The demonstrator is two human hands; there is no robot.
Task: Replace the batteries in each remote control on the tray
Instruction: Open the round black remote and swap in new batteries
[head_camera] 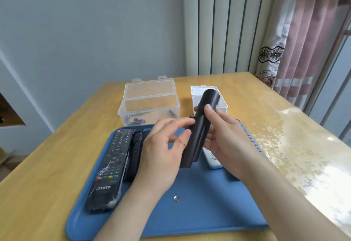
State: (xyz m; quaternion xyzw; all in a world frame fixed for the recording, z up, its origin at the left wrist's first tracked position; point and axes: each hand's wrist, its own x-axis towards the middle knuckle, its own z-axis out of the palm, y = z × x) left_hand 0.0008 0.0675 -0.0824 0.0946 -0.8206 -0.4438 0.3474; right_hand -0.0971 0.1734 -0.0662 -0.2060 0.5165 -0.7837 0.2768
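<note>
I hold a black remote (201, 124) upright above the blue tray (190, 212), its back side turned toward me. My right hand (226, 138) grips its right side, thumb on the back near the top. My left hand (165, 145) pinches the battery cover along the remote's left edge with fingertips and thumb. On the tray's left lies a black THTF remote (110, 166), with another black remote (135, 151) beside it. A white remote (212, 160) lies under my right hand, and a grey remote (250, 138) shows past it on the right.
A clear plastic box (149, 103) with its lid up holds several blue batteries (137, 121) behind the tray. A white box (223, 105) stands behind the held remote. The wooden table (266, 107) ends near a wall, with a curtain at the right.
</note>
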